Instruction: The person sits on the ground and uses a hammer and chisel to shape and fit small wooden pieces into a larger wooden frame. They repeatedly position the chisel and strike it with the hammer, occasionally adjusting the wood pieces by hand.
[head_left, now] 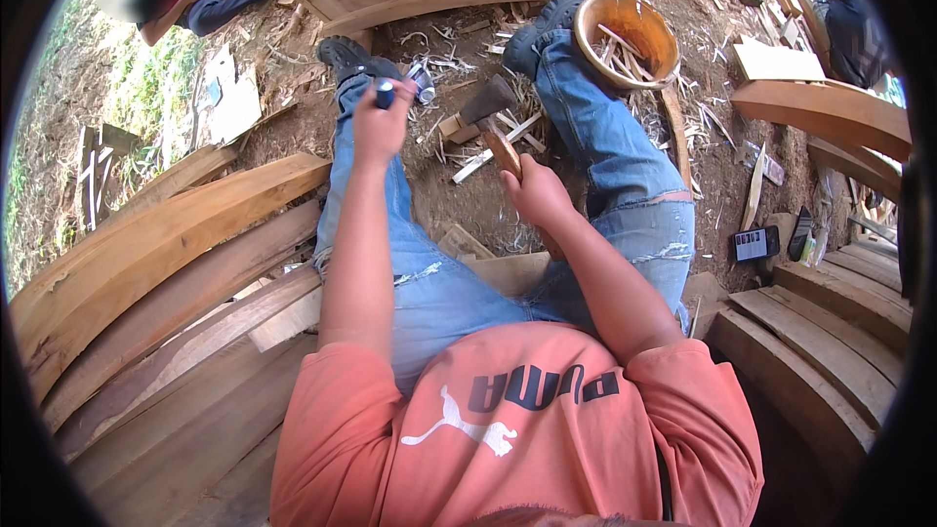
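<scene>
My left hand (381, 129) is raised over my left shin, fingers closed around a small tool with a dark blue rounded end (385, 93). The rest of that tool is hidden by the hand. Just beyond it, a small silver and blue object (424, 84) shows near my left boot. My right hand (540, 195) grips the wooden handle of a hatchet (504, 149) between my legs. Its dark metal head (488, 101) points forward, above short wood blocks (457, 129) and pale offcuts on the dirt.
A wooden panelled frame (439, 2) stands ahead. Beside my right boot sits an orange-brown bucket (656, 34) holding wood scraps. Long boards (176, 224) lie left, more planks (820, 332) right, near a phone (752, 244). Two people (210, 5) (854, 29) sit farther off.
</scene>
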The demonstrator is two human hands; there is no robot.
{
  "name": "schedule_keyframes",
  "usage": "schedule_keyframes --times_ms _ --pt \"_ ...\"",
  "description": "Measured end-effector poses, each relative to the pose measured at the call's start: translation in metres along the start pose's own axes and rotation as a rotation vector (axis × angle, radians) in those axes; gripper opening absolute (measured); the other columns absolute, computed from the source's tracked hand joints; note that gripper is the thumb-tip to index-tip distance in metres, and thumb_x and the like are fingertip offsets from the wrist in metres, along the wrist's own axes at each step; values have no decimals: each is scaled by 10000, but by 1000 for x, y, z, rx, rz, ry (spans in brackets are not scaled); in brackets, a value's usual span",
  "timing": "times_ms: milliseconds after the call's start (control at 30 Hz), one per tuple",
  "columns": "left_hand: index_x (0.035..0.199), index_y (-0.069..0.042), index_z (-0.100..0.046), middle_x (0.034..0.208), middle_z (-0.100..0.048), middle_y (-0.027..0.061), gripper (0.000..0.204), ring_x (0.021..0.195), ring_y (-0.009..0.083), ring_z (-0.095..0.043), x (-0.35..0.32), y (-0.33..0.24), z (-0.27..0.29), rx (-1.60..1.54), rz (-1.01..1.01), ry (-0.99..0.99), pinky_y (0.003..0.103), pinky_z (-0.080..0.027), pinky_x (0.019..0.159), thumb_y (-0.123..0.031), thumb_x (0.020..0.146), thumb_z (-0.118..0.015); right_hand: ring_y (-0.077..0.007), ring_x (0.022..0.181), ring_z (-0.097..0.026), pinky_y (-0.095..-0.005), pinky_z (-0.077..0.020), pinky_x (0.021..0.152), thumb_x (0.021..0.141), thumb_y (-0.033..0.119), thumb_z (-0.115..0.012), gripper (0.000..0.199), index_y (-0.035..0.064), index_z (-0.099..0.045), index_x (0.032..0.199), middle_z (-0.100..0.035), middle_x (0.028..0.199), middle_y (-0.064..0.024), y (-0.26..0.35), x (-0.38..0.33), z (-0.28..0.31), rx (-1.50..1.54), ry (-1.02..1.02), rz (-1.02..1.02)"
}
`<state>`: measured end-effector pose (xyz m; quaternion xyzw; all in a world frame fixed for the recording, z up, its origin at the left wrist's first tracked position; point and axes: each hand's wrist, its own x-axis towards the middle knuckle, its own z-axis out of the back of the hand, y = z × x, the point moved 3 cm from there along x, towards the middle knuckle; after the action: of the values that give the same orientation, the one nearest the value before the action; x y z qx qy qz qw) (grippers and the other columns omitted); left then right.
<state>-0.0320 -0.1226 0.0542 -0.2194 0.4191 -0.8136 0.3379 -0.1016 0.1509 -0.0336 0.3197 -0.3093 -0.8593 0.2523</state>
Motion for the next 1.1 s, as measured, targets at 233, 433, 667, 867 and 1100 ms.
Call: schedule_keyframes --times_ms 233,433,667,867,1100 --pt "1252 -85 -742 1110 -793 171 427 1054 356 -760 -36 41 -57 212 -18 193 441 -578 907 -293 903 -872 -470 865 -715 -541 -547 771 1038 351 -698 376 -12 -617 1093 -711 908 -284 -2 0 -10 47 -56 -9" --pt "1224 -76 -756 1081 -779 190 406 1027 374 -748 -24 58 -61 260 61 280 468 -575 877 -250 876 -874 -363 870 -761 -478 -583 776 1034 287 -701 362 -26 -603 1186 -742 936 -248 12 9 4 160 72 -114" --pt "1158 -46 -786 1041 -747 188 373 980 383 -732 -22 59 -70 105 -7 192 476 -568 890 -258 860 -862 -171 542 -620 -341 -534 509 1011 187 -734 365 24 -527 1263 -658 820 -56 22 5 15 859 182 -22" --pt "1101 -9 -787 944 -778 190 486 891 372 -757 -14 77 -65 110 198 192 456 -563 817 -409 845 -888 -117 605 -625 -289 -512 534 991 178 -748 253 30 -622 1153 -607 777 -6 54 -4 38 306 -121 -119" --pt "1001 5 -784 892 -781 203 473 835 358 -772 -9 94 -74 -32 208 169 446 -573 768 -386 785 -938 -122 598 -636 -303 -527 552 1027 196 -720 439 -58 -617 1369 -675 841 -44 40 10 20 469 92 8"
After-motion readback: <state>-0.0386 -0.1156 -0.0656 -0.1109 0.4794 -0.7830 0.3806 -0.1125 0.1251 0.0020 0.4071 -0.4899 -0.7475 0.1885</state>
